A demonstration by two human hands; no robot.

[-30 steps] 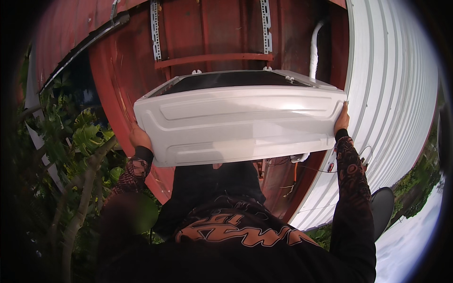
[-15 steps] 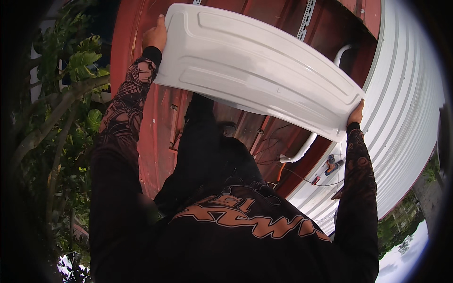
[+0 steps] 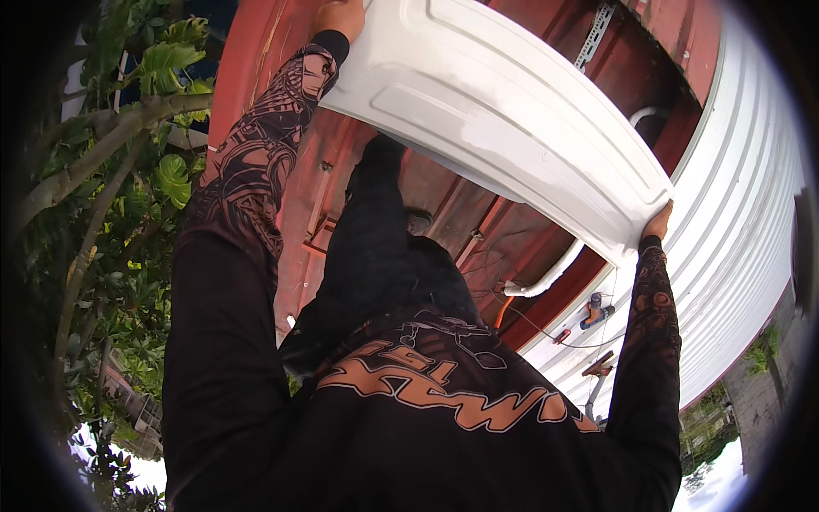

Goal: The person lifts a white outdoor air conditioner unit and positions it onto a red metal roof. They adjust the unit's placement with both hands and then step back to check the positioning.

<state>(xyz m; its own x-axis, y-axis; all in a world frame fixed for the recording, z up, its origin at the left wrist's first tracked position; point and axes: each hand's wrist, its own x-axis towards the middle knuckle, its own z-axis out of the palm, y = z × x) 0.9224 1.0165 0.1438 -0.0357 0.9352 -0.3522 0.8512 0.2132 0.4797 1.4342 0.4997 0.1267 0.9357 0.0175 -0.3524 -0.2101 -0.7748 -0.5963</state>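
A wide white panel (image 3: 503, 111) with rounded corners and pressed ridges spans the space between my hands, tilted down to the right. It looks like a metal casing cover; whatever lies under it is hidden. At its upper left end my left hand (image 3: 340, 17) is closed on the edge, partly cut off by the picture's top. My right hand (image 3: 658, 221) grips the lower right corner, fingers mostly out of sight behind it. Beneath the panel, my dark-clothed leg (image 3: 371, 205) stands on a red ribbed metal surface (image 3: 456, 200).
White corrugated sheeting (image 3: 734, 188) slopes away at right, with a cordless drill (image 3: 595, 312) and a small red tool (image 3: 562, 336) on it. A white wrapped pipe (image 3: 550, 275), an orange cable (image 3: 503, 311) and a slotted metal bracket (image 3: 595, 36) lie nearby. Leafy branches (image 3: 111, 162) crowd the left.
The white panel has shifted up and right in view and tilts more steeply. My left hand has gone up and right with it; my right hand sits slightly lower.
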